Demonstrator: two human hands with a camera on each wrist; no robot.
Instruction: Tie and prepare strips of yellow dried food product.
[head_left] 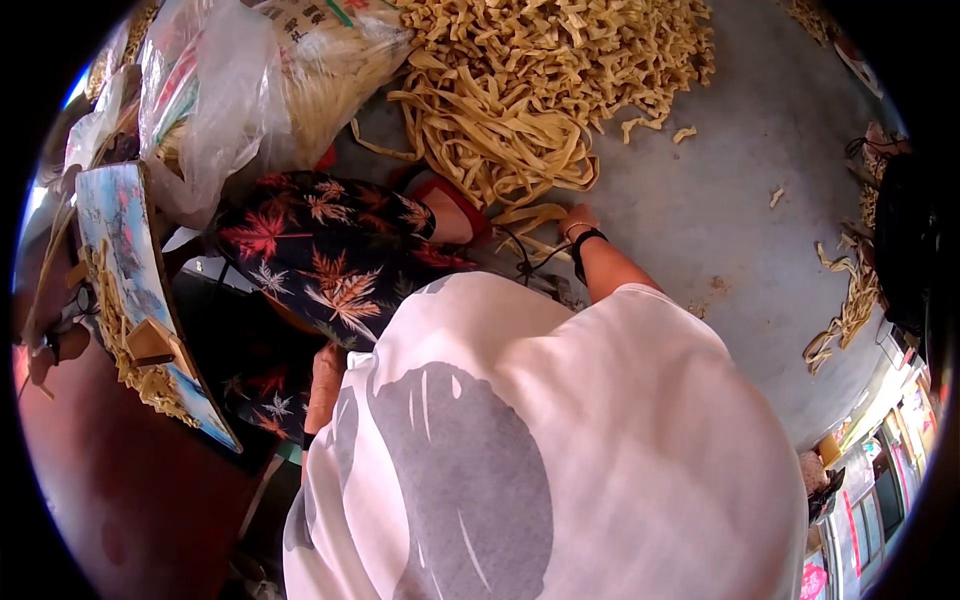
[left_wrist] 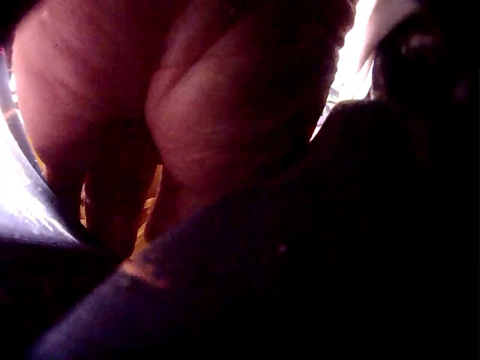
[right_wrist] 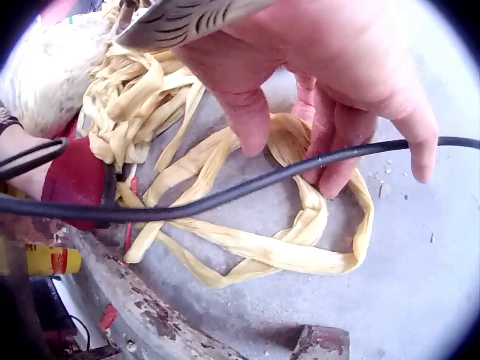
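pointing down over strip loop [right_wrist: 307, 258]: r hand [right_wrist: 322, 67], fingers [right_wrist: 352, 124] apart; can't tell l hand [left_wrist: 202, 120] grip.

Likely a workshop: heaped tan strips [head_left: 560, 60]

Head looks down, right wrist closer, sharing strips [right_wrist: 270, 250]; left's aim unclear.

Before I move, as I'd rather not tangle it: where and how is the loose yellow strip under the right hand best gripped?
Probably pinch the strip at the bend beneath the right hand, coming from above: its loops lie low on the floor, and thumb and fingers show on either side of that bend.
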